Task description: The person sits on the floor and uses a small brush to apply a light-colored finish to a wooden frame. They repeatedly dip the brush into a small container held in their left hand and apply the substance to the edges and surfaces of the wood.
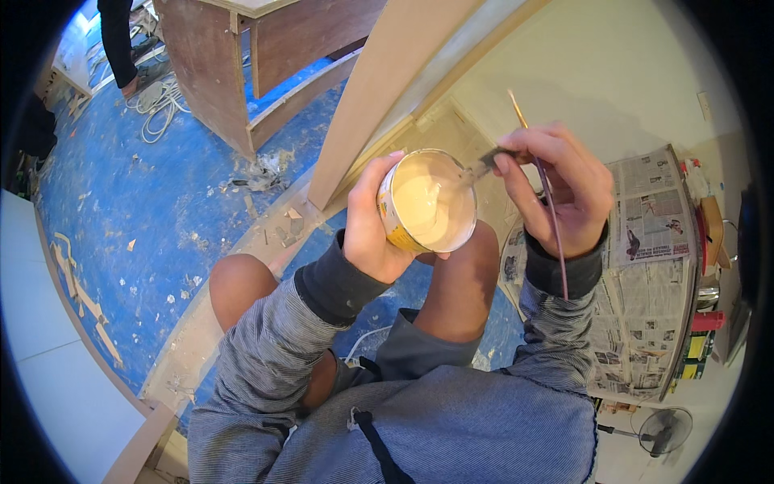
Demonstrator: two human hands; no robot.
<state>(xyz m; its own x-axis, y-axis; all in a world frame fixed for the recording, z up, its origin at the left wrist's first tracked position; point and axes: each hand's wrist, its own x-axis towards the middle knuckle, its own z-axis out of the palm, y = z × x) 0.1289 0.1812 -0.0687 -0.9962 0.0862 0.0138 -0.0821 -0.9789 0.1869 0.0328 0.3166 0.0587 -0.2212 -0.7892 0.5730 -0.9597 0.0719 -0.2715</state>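
My left hand (pixel 376 227) grips a round paint can (pixel 402 235) from its side, tilted so its open top faces me. Cream-coloured paint (pixel 417 196) lies inside it. In my right hand (pixel 559 175), thumb and fingers pinch a dark, stained tool (pixel 488 160), whose blurred lower end reaches over the can's rim into the paint. I cannot tell whether that end is a blade or bristles. A slender paintbrush (pixel 551 209) with a purplish handle and brass-coloured ferrule is also held in the right hand, its fine tip pointing up and away from the can.
A curved wooden panel (pixel 378 103) rises just beyond the can. Newspaper (pixel 641 327) covers a surface at right, near a fan (pixel 662 431). A brown wooden cabinet (pixel 205 78), coiled cable (pixel 160 109) and scraps lie on the blue floor (pixel 145 199). A person's leg (pixel 116 45) stands far left.
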